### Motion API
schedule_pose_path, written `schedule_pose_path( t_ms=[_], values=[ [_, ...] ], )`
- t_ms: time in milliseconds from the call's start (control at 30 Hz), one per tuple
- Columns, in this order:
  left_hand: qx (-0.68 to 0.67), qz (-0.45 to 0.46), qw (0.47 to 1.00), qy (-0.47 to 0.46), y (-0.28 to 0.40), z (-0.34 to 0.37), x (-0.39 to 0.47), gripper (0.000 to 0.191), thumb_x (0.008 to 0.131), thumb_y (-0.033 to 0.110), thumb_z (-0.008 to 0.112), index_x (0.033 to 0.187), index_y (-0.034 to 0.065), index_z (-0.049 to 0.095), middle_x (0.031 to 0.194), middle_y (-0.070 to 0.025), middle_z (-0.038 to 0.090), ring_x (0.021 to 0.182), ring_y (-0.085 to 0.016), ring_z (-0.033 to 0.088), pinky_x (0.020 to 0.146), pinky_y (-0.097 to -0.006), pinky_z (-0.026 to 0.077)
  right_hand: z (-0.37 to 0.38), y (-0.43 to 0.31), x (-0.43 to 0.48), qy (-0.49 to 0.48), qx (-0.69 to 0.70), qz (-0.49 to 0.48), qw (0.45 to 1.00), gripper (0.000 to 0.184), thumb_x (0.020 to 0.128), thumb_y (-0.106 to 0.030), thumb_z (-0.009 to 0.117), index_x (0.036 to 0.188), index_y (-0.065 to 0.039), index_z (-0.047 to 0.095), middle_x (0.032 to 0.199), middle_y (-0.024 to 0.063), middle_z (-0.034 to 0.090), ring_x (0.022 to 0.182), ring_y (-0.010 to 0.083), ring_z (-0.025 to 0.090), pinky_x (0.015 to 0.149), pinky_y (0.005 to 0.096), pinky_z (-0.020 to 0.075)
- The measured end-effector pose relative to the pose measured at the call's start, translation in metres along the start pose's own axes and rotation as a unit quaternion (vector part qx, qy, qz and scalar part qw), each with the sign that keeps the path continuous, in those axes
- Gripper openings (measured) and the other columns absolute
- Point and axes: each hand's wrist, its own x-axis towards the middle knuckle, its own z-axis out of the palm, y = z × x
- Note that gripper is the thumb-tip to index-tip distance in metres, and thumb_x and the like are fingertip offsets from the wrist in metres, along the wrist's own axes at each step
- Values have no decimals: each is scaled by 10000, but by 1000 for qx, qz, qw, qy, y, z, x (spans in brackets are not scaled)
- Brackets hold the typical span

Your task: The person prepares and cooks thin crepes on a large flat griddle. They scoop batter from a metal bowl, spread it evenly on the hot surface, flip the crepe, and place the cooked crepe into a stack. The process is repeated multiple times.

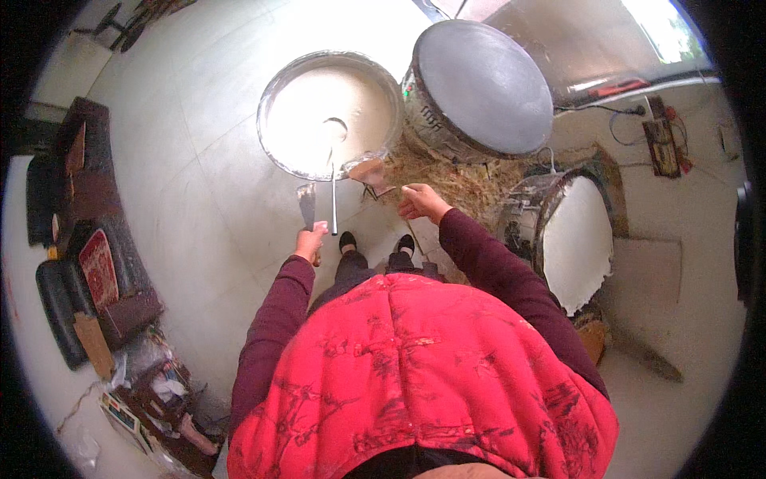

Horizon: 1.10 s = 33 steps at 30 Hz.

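Note:
My left hand (310, 242) grips the handle of a flat scraper (306, 203) with a batter-stained blade pointing up and away. Just beyond it, a wide basin (261, 129) holds pale batter (365, 90). A ladle (334, 206) lies in the batter, its long handle reaching over the near rim. My right hand (422, 202) hovers to the right with curled fingers, and nothing shows in it. Ahead of that hand is a large round griddle (485, 90) with a bare grey top. To the right, a second round griddle (523, 230) carries a thin white sheet of batter (577, 239) with a ragged edge.
A brown flat piece (368, 172) rests against the basin's near rim. Straw-like debris (443, 179) covers the floor between the griddles. A power cord (598, 109) runs to the right wall. Dark furniture (90, 173) and a cluttered low table (161, 413) stand at left.

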Motion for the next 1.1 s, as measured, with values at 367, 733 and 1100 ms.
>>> schedule_pose_path(
  t_ms=[367, 733, 1100],
  values=[
    [-105, -14, 994, 34, 20, 51, 5, 311, 800, 339, 673, 692, 48, 656, 658, -13, 564, 592, -119, 479, 593, -265, 378, 29, 7, 72, -179, -31, -190, 965, 319, 865, -43, 443, 1183, -34, 427, 998, 143, 581, 831, 249, 646, 659, 339, 538],
    [-74, 84, 993, 48, 42, -3, -16, 324, 723, 103, 636, 1035, 15, 640, 694, 2, 558, 592, -80, 485, 536, -244, 397, 8, -55, 92, 30, 111, -16, 993, 520, 743, 80, 365, 1251, -7, 438, 939, 140, 579, 750, 216, 592, 609, 336, 526],
    [355, 138, 910, 162, 72, -30, -2, 430, 702, 196, 578, 1127, 138, 603, 883, -106, 664, 801, -333, 616, 690, -430, 483, -40, -29, 27, -1, -327, -160, 931, 376, 734, -29, 509, 1100, -113, 534, 770, 120, 605, 639, 253, 585, 548, 336, 458]
  ],
)
